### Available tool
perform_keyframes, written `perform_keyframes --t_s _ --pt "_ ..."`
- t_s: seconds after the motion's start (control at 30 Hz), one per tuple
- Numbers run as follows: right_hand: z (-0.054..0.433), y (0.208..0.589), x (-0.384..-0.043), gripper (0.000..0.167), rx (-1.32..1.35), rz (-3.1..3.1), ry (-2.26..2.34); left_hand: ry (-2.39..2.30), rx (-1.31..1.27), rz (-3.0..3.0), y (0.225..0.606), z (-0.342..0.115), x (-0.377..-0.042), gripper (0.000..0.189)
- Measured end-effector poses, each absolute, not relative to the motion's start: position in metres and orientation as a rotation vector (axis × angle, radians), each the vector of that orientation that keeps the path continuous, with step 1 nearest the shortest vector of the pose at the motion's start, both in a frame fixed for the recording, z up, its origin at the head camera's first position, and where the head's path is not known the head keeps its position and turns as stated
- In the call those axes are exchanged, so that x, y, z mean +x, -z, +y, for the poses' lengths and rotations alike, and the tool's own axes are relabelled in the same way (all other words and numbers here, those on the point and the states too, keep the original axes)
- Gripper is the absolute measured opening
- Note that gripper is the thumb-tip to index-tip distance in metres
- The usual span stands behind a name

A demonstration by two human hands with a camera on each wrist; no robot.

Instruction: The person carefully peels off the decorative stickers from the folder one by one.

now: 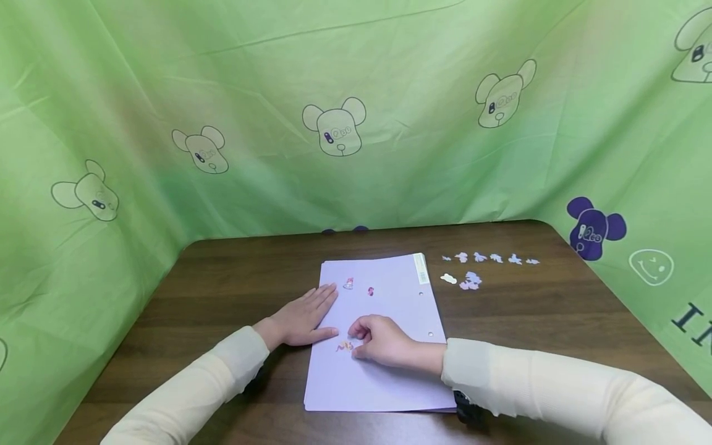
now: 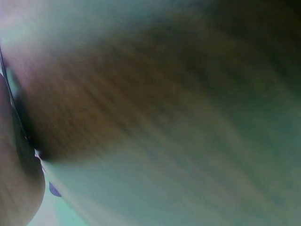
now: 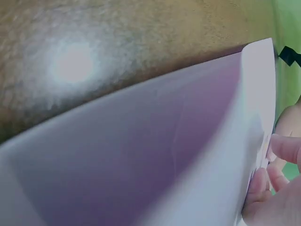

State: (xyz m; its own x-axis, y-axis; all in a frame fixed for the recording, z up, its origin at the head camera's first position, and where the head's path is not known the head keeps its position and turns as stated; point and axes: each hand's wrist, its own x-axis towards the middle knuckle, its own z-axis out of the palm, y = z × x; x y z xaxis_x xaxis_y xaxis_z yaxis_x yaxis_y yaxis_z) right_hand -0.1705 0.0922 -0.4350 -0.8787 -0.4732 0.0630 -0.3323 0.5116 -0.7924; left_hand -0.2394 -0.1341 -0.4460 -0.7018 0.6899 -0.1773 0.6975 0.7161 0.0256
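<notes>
A pale lilac-white folder (image 1: 384, 392) with punched holes and a label lies on the table. My left hand (image 1: 305, 318) rests flat across its left edge, fingers straight and thumb spread. Over the folder's middle, my right hand (image 1: 384, 342) has curled fingers, with thumb and fingertips pinching at the edge of a small orange and pink sticker (image 1: 345, 346). In the right wrist view the fingers (image 3: 284, 148) bend close to the folder's surface (image 3: 117, 155). Higher up on the folder sit a pink and white sticker (image 1: 348, 283) and a small red-pink sticker (image 1: 371, 291).
Right of the folder, several small pale cut-outs (image 1: 496, 258) lie in a row on the brown wooden table (image 1: 233, 272). Nearer are a whitish piece (image 1: 448, 279) and a lilac cluster (image 1: 471, 281). A green printed cloth (image 1: 267, 191) hangs behind and beside the table.
</notes>
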Motion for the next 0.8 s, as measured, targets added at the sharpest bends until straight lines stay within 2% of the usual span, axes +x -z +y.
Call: perform_keyframes --t_s 0.8 --pt "0.0854 0.4283 -0.1795 0.020 -0.743 2.609 1.101 0.067 1.124 2.764 0.4523 -0.1358 -0.2422 0.090"
